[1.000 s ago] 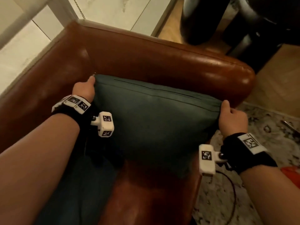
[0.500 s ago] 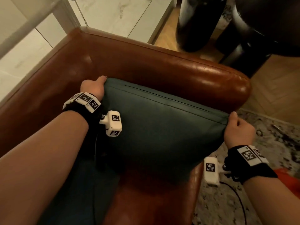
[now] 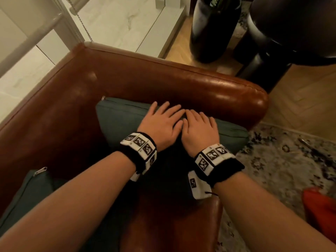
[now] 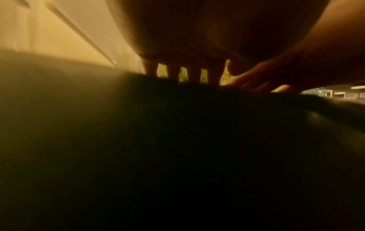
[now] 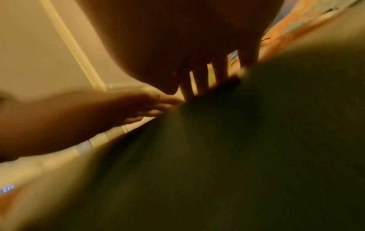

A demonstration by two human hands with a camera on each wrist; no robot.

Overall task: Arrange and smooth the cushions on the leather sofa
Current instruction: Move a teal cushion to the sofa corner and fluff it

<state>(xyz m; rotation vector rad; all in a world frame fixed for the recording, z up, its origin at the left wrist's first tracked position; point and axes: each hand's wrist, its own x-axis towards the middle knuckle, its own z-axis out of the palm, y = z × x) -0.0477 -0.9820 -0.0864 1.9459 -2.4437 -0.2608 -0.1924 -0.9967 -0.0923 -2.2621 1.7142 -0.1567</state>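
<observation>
Teal fabric of the cushion [image 3: 118, 120], propped in the leather sofa [image 3: 163, 84] corner, now lies under the flat, spread left hand [image 3: 160, 122] and right hand [image 3: 200, 128], which have left its top corners, so placing seems done and smoothing begun.

**Dim warm room, and the wrist cams are mostly mush**

Head view is usable: low, yellowish indoor light, sharp enough in the middle, with a shiny glare streak along the sofa [image 3: 209, 88] armrest. Straight lines bow toward the edges from the wide lens, and the dark furniture top right is just black. Deep shadow sits under both wrists. The left wrist view is nearly all murk, fingers [image 4: 173, 73] silhouetted against a brighter background. The right wrist view is smeared with motion blur, fingers [image 5: 201, 78] backlit too.
</observation>
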